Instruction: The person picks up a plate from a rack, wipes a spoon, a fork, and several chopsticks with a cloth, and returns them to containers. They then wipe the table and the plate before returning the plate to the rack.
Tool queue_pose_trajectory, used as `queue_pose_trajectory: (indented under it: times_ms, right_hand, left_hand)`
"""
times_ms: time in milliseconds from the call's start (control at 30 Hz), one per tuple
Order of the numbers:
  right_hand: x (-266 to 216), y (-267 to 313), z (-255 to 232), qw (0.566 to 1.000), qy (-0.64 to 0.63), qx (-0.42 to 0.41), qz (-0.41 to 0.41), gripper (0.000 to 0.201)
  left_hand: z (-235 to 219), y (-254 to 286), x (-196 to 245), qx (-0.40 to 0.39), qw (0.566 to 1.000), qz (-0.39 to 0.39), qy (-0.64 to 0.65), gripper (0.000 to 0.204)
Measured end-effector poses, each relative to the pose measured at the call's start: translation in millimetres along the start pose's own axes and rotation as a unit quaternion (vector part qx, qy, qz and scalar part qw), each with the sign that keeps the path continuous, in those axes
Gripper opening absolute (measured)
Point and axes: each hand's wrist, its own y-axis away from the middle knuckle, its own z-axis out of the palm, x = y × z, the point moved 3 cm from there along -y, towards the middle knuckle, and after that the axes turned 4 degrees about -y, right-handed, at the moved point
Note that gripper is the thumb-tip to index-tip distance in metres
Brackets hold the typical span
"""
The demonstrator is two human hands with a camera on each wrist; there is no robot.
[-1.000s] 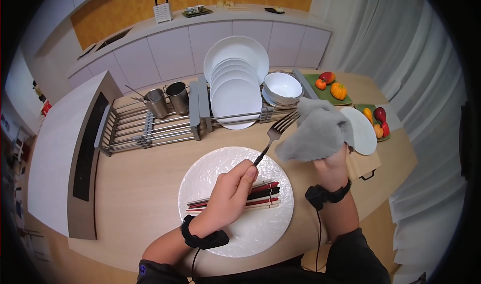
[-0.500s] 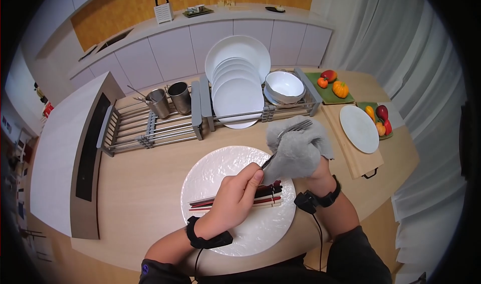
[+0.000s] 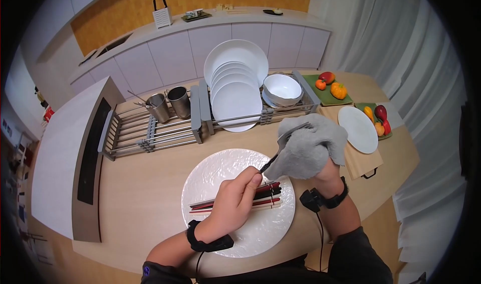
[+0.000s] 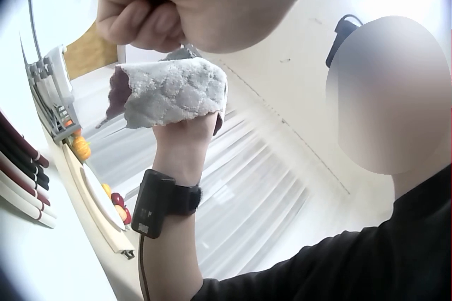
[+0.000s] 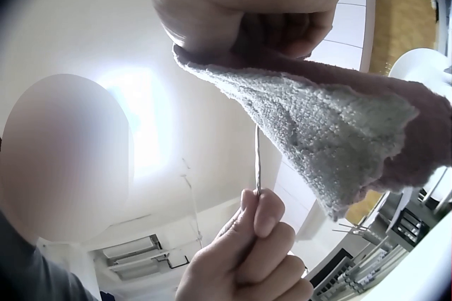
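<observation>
Above the rim of the textured plate [image 3: 220, 166]: the fork [image 3: 269, 164], its head against the grey cloth [image 3: 306, 151].
Left hand [image 3: 233, 201]: pinches the fork's handle.
Right hand [image 5: 254, 4]: grips the cloth, fingers partly hidden.
Wiping: probably best with handle steady, cloth snug around the tines.

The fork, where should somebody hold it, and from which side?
The fork is probably best pinched by its slim handle, from the near left, as the left hand does: it slants away to the right, and the gray cloth covers part of the far end.
</observation>
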Motion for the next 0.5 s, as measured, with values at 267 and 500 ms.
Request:
queue_pose_trajectory:
  times_ms: [267, 500]
  right_hand:
    - [-18.5, -7.6, -0.7, 0.999, 0.051, -0.011, -0.011, 0.045]
    - [-25.7, -8.1, -4.8, 0.998, 0.056, 0.006, -0.042, 0.044]
  left_hand:
    - [-1.6, -0.8, -0.9, -0.002, 1.000, -0.001, 0.001, 0.033]
    - [-2.5, -0.7, -1.3, -0.001, 1.000, 0.004, -0.002, 0.033]
